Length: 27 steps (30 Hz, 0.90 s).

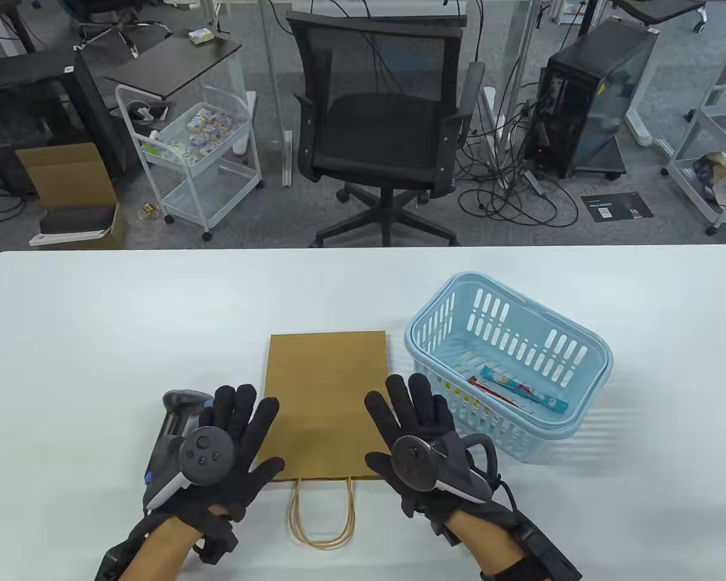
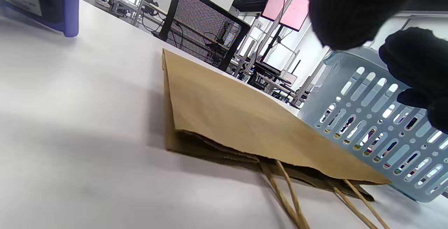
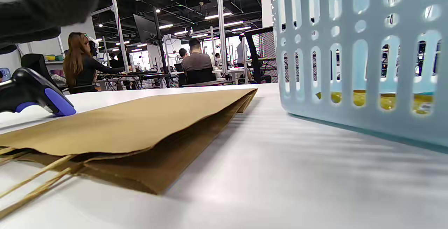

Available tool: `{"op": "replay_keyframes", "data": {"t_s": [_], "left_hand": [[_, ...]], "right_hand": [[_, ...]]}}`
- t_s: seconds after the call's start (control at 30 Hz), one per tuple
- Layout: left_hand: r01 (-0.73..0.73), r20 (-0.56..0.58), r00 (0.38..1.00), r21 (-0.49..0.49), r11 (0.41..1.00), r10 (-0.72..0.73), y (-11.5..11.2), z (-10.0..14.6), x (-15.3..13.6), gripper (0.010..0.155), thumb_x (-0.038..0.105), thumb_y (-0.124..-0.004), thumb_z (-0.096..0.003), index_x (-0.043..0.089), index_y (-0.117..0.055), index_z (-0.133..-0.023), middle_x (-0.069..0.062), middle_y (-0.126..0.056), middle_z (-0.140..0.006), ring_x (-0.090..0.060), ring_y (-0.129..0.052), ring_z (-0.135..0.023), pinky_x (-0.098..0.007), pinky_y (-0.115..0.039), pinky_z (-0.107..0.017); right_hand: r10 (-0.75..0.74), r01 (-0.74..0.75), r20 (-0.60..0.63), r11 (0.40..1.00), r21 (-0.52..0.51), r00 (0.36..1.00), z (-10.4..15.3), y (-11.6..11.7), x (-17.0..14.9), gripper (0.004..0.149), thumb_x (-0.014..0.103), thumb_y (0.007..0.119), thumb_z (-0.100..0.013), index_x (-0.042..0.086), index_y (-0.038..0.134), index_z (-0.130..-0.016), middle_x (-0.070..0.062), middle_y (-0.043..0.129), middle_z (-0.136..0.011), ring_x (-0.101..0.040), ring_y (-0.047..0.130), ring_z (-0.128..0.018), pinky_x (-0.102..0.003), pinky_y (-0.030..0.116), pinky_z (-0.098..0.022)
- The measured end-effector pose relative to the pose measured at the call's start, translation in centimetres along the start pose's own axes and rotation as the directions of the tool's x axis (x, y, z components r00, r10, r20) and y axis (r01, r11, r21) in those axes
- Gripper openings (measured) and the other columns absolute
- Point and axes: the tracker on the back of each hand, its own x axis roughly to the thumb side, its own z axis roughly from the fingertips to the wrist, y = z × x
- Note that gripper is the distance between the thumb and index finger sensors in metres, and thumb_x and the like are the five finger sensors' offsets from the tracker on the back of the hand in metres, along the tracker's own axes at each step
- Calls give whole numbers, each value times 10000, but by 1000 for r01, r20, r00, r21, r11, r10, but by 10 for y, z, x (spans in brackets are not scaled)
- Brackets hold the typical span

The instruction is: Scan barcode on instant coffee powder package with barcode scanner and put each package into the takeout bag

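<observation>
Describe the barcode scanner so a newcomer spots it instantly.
Start at the flat brown paper bag in the middle of the white table. Just off its left edge, partly under the left hand, lies the barcode scanner: the only grey, pistol-shaped object, with blue trim.

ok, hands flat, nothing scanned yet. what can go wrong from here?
1. The takeout bag lies flat and closed, handles toward the person; unless it is opened first, a package will likely snag at the mouth.
2. The barcode scanner sits partly under the left hand, so the grab may be blind and fumbled.
3. The coffee packages lie low in the slotted basket; the right hand may tip or shove the basket.
</observation>
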Motion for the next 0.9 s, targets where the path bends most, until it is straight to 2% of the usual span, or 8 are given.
{"op": "replay_keyframes", "data": {"t_s": [0.23,0.3,0.4,0.6,0.87,0.9], "left_hand": [[-22,9,1000,10,1000,22,3,1,0,867,635,-705,-475,447,-144,-1109,97,14,-1202,-198,162,-1087,-459,-2,-802],[-26,10,1000,20,999,26,5,2,0,865,634,-706,-474,453,-147,-1109,97,10,-1205,-204,154,-1094,-463,-7,-806],[-53,5,999,33,998,53,8,2,-3,861,632,-706,-475,459,-149,-1109,103,14,-1205,-194,161,-1093,-456,-2,-808],[-64,-20,998,5,998,64,9,0,-8,859,629,-709,-475,460,-156,-1110,113,34,-1196,-168,191,-1072,-434,38,-799],[-71,5,997,34,997,71,13,4,-5,849,632,-704,-476,463,-171,-1115,99,11,-1207,-189,169,-1085,-453,3,-803],[-91,9,996,16,996,91,10,3,-6,847,634,-703,-475,464,-176,-1116,92,-1,-1210,-196,156,-1089,-457,-4,-804]], "right_hand": [[-20,19,-30,1000,-24,999,-1,-3,-9,858,652,716,-465,456,197,-1120,-16,111,-1258,-390,211,-1156,-576,407,-844],[-18,17,-39,999,-38,999,-1,-4,-9,823,575,748,-482,469,230,-1112,-13,155,-1256,-354,280,-1160,-532,462,-844],[8,-10,-47,1000,-30,999,-3,1,-10,752,446,725,-512,496,261,-1101,-3,213,-1258,-344,411,-1159,-509,545,-820],[63,-55,-75,994,98,995,-9,14,-18,746,375,732,-516,524,280,-1090,-20,218,-1259,-364,414,-1156,-522,539,-817],[85,-55,-118,970,237,989,-14,28,-28,799,324,799,-506,523,291,-1090,-77,251,-1261,-397,473,-1141,-543,554,-804],[110,-70,-124,955,289,986,-15,31,-28,811,318,812,-504,515,290,-1093,-90,253,-1260,-404,478,-1139,-549,552,-803]]}}
